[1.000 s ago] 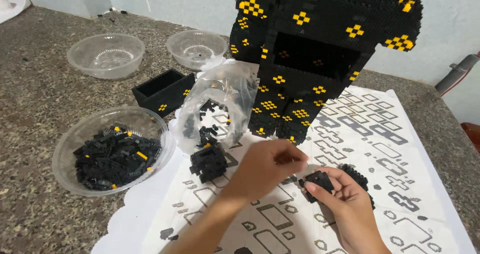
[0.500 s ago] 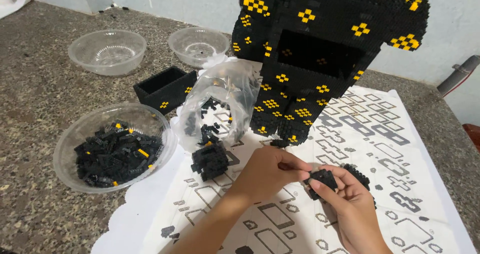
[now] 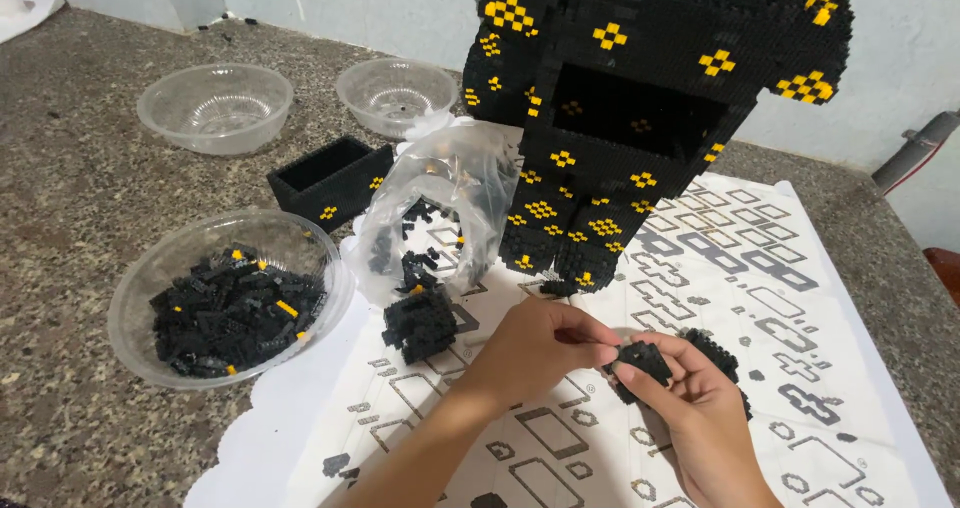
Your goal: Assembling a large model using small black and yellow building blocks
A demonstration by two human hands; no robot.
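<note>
My right hand holds a small black brick assembly above the printed instruction sheet. My left hand is closed, its fingertips pinched against the left side of that assembly. A tall black brick model with yellow patterns stands just behind both hands. A loose clump of black bricks lies on the sheet to the left of my left hand.
A clear plastic bowl of black and yellow bricks sits at the left. An open clear bag holds more bricks. A black brick box and two empty clear bowls stand further back on the speckled stone counter.
Both hands stayed close together on the small black assembly, shifting slightly. The view moved a little; nothing else changed place.
</note>
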